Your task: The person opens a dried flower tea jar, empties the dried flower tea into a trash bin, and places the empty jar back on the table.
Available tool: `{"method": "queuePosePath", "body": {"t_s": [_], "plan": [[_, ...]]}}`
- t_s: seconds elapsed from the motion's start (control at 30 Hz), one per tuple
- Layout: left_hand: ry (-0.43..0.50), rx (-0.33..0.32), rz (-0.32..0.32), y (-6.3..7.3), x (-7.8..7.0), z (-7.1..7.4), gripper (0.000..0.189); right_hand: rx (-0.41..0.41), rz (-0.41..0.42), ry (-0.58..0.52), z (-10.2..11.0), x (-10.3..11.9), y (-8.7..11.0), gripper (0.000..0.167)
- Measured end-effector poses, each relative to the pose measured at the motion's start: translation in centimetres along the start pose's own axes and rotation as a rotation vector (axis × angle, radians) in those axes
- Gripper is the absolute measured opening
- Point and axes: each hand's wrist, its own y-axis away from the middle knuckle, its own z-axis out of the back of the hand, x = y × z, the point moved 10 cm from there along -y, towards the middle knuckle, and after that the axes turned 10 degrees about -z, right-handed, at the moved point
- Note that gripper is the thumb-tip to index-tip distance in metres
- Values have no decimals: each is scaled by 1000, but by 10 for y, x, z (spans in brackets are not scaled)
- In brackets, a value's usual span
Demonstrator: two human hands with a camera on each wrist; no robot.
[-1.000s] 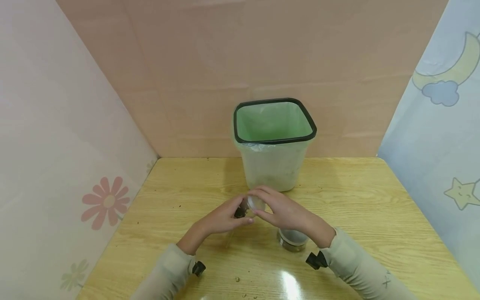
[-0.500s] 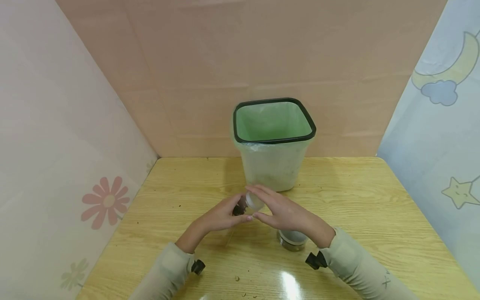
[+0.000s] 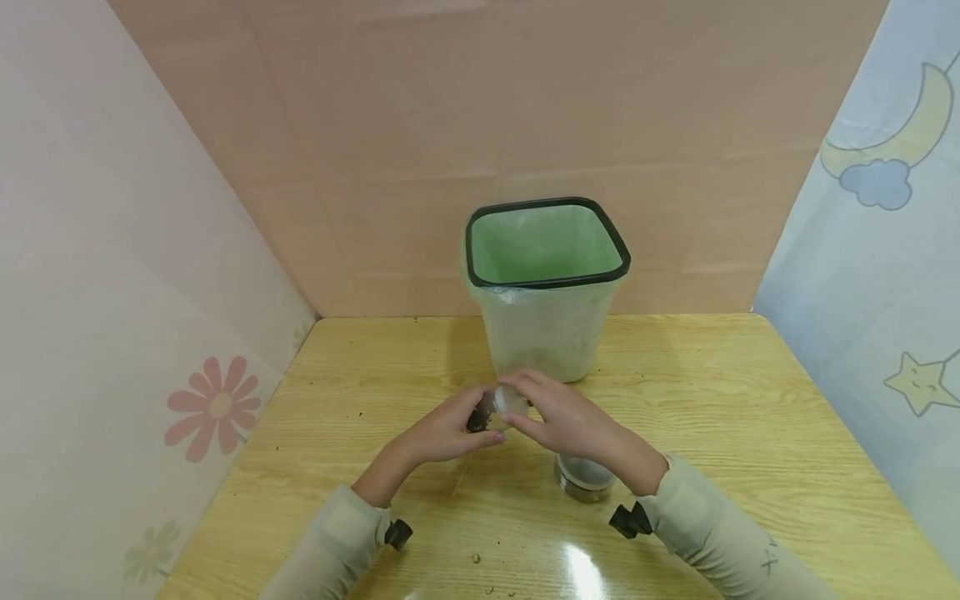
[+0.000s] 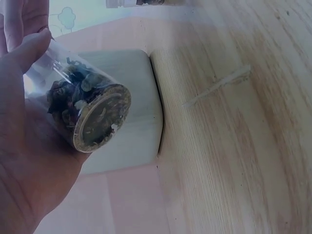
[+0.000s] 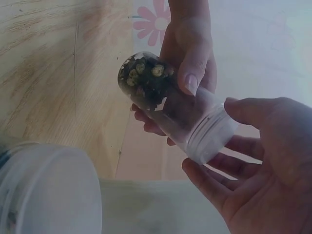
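Observation:
A clear plastic jar point(image 4: 83, 100), part filled with dark dried bits and small pale dried buds, is held tilted above the table. My left hand point(image 3: 450, 429) grips its body, thumb along one side, as the right wrist view shows. At the jar's other end is a whitish screw lid point(image 5: 214, 139). The thumb and fingers of my right hand point(image 3: 570, 421) hold this lid around its edge, and it sits on the jar's mouth. Below my right wrist a second jar point(image 3: 585, 479) with a white lid stands on the table, partly hidden by the forearm.
Behind my hands stands a pale green bin point(image 3: 547, 333) with a black rim, lined with a bag. A thin pale strip point(image 4: 217, 87) lies on the wooden table point(image 3: 712, 400). Small crumbs point(image 3: 476, 558) dot the near part. Papered walls close off the back and sides.
My right thumb and fingers have shifted a little around the lid, back and forth. My left hand and the jar stay almost in place.

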Motion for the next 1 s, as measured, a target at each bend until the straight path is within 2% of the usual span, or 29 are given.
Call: {"method": "queuePosePath", "body": {"t_s": [0.33, 0.53, 0.8, 1.0], "plan": [[31, 48, -10, 2, 4, -6, 57, 33, 159, -16, -1, 13, 5, 48], [30, 51, -12, 2, 4, -7, 58, 35, 185, -22, -2, 13, 5, 49], [18, 40, -15, 0, 2, -7, 47, 4, 127, 1, 5, 8, 5, 57], [-20, 15, -47, -3, -1, -6, 43, -3, 17, 13, 7, 0, 2, 54]]}}
